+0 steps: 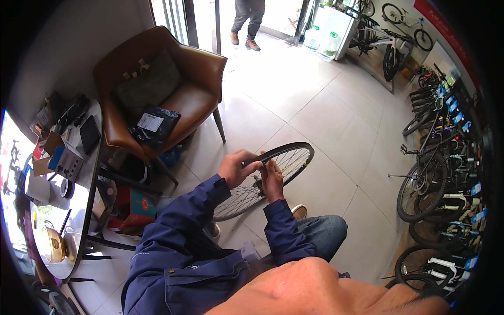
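A bicycle wheel (303, 145) with a black rim and thin spokes stands tilted in front of me, its lower edge near my shoes. My left hand (238, 167) is closed on the top of the rim, thumb and fingers pinching it. Just to its right, my right hand (272, 181) also grips the rim, with its thumb up and its fingers curled on the spoke side. The two hands nearly meet. Below them the dark hub (258, 184) shows partly behind my right hand. Whether anything small sits between the fingertips is hidden.
A brown leather armchair (202, 63) holding a black plastic package (157, 126) stands at the left. Beside it a cluttered table (90, 157) carries boxes and a gold pot. Bicycles (422, 181) line the right side. Another person (248, 21) stands by the doorway.
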Motion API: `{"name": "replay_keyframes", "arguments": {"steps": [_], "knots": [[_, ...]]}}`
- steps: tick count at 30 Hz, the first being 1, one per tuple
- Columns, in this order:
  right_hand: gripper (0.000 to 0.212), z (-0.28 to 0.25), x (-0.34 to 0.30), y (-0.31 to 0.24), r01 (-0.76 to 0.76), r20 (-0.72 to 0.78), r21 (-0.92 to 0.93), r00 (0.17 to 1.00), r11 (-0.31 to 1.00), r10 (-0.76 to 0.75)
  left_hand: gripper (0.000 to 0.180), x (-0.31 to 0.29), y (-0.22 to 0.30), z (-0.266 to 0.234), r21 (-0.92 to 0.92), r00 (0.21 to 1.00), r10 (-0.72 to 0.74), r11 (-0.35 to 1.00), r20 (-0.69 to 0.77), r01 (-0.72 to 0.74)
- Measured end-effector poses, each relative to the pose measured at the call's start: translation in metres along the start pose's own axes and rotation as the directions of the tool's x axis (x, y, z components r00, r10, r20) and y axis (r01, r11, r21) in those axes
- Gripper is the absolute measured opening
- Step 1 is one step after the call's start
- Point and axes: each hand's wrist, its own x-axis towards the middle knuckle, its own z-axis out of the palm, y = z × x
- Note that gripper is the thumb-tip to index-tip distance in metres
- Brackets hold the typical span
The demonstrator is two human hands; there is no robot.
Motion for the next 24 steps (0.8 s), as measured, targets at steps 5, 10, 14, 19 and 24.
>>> {"name": "replay_keyframes", "arguments": {"steps": [5, 10, 14, 19, 24], "knots": [[0.027, 0.022, -0.007, 0.016, 0.168, -0.363, 0.088, 0.923, 0.982, -0.125, 0.023, 0.001, 0.000, 0.002, 0.041, 1.000, -0.011, 0.999, -0.016, 0.012], [0.033, 0.030, -0.013, 0.019, 0.264, -0.390, -0.128, 0.873, 0.956, -0.293, 0.024, -0.003, 0.002, 0.008, 0.034, 0.999, -0.033, 0.999, -0.033, 0.034], [0.045, 0.036, -0.018, 0.027, 0.417, -0.148, -0.436, 0.841, 0.798, -0.520, 0.023, -0.002, 0.000, 0.006, 0.022, 0.998, -0.054, 0.998, -0.046, 0.055], [0.054, 0.036, -0.020, 0.017, 0.261, -0.146, -0.678, 0.868, 0.687, -0.474, 0.023, -0.005, 0.000, 0.002, 0.069, 0.999, -0.026, 0.997, -0.040, 0.029], [0.052, 0.040, -0.024, -0.005, 0.279, 0.066, -0.900, 0.847, 0.334, -0.527, 0.023, -0.002, -0.002, 0.001, 0.064, 0.999, -0.015, 0.998, -0.047, 0.018]]}}
